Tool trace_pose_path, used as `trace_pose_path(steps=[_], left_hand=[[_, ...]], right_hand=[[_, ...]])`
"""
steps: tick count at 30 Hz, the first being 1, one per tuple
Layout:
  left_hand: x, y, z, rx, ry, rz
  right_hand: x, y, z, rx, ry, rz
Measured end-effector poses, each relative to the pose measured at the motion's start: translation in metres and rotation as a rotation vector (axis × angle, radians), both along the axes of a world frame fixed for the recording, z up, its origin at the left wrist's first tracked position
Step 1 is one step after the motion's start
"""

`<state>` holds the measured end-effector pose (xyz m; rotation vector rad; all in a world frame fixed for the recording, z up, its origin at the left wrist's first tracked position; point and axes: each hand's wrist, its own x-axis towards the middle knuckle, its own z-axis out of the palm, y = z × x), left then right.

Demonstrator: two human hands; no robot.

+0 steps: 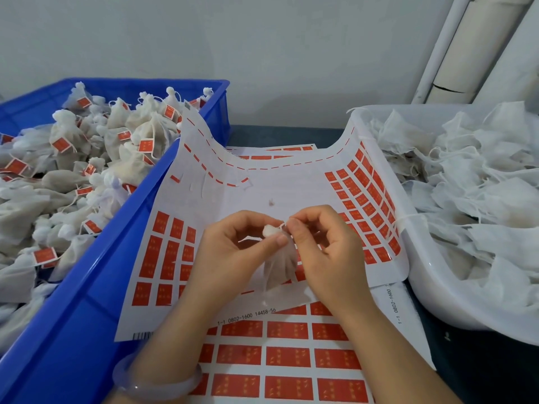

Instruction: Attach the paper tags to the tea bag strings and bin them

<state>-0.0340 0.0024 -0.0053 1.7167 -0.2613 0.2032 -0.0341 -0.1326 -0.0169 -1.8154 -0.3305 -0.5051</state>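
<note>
Through the head camera I see my left hand pinching the gathered neck of one tea bag between thumb and forefinger. My right hand pinches the thin white string right at the knot, its other fingers loosely curled. The bag hangs between the two hands, just above the backing sheet, with its soft gauzy body flaring down toward my wrists. It has no tag that I can see, so I judge the step in hand is freeing the string for one. To do it well I would keep the neck pinched firmly and draw the string out straight with the right hand. Then I would peel one of the red tags from the right-hand block and fold it squarely over the string's end so that the sticky faces meet without a wrinkle. The string is fine and limp and will curl back if let slack. The mesh is translucent and crushes easily. The sheet is glossy and curled up at both sides, its middle already stripped bare. A fuller lower sheet of flat red rectangles lies beneath it. On my left the rigid blue crate holds plump tagged bags. On my right a smooth white tub holds untagged, crumpled ones. A pale translucent bracelet circles my left wrist.
</note>
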Motion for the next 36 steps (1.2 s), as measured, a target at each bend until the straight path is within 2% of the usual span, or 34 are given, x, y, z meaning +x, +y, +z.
trace_pose_path(steps=[6, 10, 14, 17, 24, 29, 33, 36], left_hand=[[0.000, -0.001, -0.002, 0.028, -0.083, 0.037], [0.000, -0.003, -0.003, 0.029, -0.114, 0.045], [0.000, -0.003, -0.005, 0.042, -0.081, 0.017], [0.000, -0.003, -0.005, 0.009, -0.071, -0.016], [0.001, 0.001, -0.005, 0.011, -0.031, -0.093], [0.003, 0.004, -0.005, 0.002, -0.015, -0.111], [-0.001, 0.005, -0.005, -0.034, -0.057, -0.255], [-0.003, 0.005, -0.004, 0.026, -0.084, -0.252]], right_hand=[[0.001, 0.003, -0.003, -0.006, 0.110, 0.065], [-0.001, 0.006, -0.006, 0.096, 0.285, 0.164], [-0.003, 0.010, -0.008, 0.194, 0.368, 0.165], [-0.002, 0.010, -0.006, 0.174, 0.316, 0.144], [0.001, 0.004, -0.004, -0.030, 0.127, 0.076], [0.002, 0.003, -0.002, -0.013, 0.123, 0.095], [0.002, 0.000, 0.002, 0.148, 0.307, 0.169], [0.003, -0.003, 0.004, 0.194, 0.491, 0.257]])
